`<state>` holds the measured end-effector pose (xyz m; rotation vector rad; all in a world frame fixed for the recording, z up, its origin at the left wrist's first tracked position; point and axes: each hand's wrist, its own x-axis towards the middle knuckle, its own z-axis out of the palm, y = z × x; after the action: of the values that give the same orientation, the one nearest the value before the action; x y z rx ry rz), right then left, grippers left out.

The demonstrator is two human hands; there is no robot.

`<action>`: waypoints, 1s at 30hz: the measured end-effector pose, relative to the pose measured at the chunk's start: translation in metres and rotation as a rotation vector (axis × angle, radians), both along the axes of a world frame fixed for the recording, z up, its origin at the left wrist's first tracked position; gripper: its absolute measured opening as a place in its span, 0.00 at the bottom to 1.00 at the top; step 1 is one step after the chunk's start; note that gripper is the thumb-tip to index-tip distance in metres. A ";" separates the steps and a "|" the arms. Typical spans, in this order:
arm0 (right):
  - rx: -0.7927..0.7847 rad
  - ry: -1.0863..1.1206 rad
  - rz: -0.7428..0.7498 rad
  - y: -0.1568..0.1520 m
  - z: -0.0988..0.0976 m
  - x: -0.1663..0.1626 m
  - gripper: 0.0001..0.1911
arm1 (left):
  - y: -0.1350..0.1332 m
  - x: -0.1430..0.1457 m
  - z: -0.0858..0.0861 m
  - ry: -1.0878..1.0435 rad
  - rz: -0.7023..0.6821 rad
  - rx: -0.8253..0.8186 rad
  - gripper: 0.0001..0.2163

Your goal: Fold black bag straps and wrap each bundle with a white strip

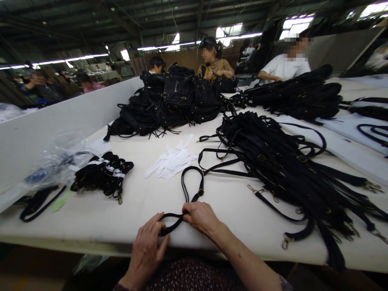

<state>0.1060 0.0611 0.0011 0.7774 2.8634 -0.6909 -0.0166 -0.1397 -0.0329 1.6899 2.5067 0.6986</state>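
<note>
Head view: both hands, left hand (147,250) and right hand (201,218), pinch a thin black webbing strap (191,186) with their fingers at the pale surface's (145,202) near edge. Its far end loops flat past a brass buckle, beside white paper strips (172,159).

No text, label, brand, number or sign can be read; the white paper strips (174,159) on the table (230,202) look blank; the plastic bag (57,159) shows no legible print.
</note>
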 end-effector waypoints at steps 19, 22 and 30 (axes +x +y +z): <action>0.058 -0.058 0.029 0.001 0.006 0.014 0.12 | 0.000 -0.017 -0.008 0.067 -0.057 0.051 0.06; 0.054 -0.063 0.047 0.002 0.006 0.013 0.12 | 0.004 -0.014 -0.002 0.077 -0.059 0.017 0.15; 0.046 0.033 0.037 0.001 0.001 0.018 0.14 | 0.062 0.016 0.008 0.004 -0.220 -0.053 0.21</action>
<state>0.1238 0.0621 0.0021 0.7229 2.9253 -0.6416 -0.0008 -0.0776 -0.0252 1.9102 2.2709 0.6040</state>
